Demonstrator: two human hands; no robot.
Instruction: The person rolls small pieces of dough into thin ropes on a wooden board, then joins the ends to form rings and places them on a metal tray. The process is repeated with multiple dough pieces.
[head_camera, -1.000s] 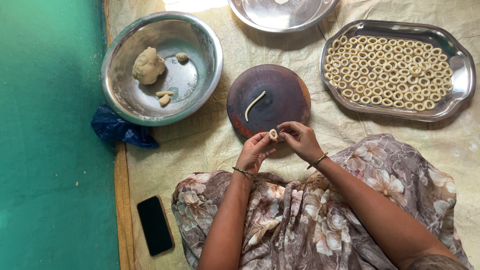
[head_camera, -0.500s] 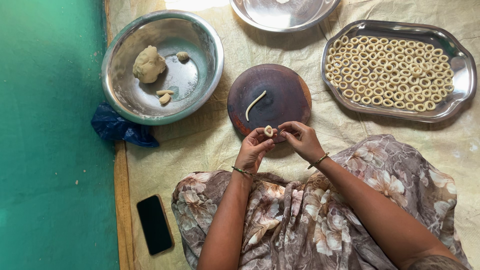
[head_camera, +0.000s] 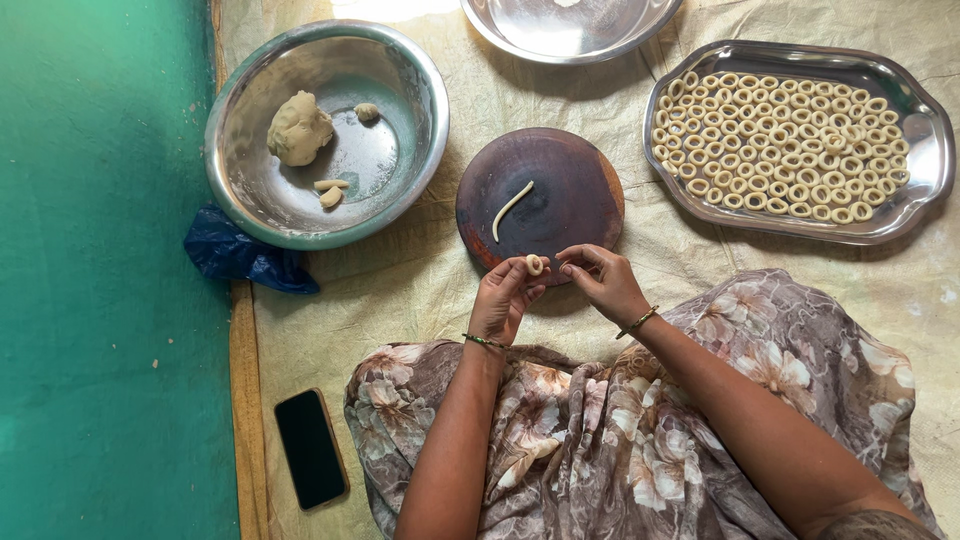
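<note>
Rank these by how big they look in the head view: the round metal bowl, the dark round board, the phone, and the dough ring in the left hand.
1. Round metal bowl
2. Dark round board
3. Phone
4. Dough ring, held at the left hand fingertips, clearly smallest.

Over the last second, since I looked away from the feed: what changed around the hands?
The left hand now holds the small dough ring alone; the right hand has let go and sits just beside it. The dough strip on the round board, the bowl and the tray stayed put.
</note>
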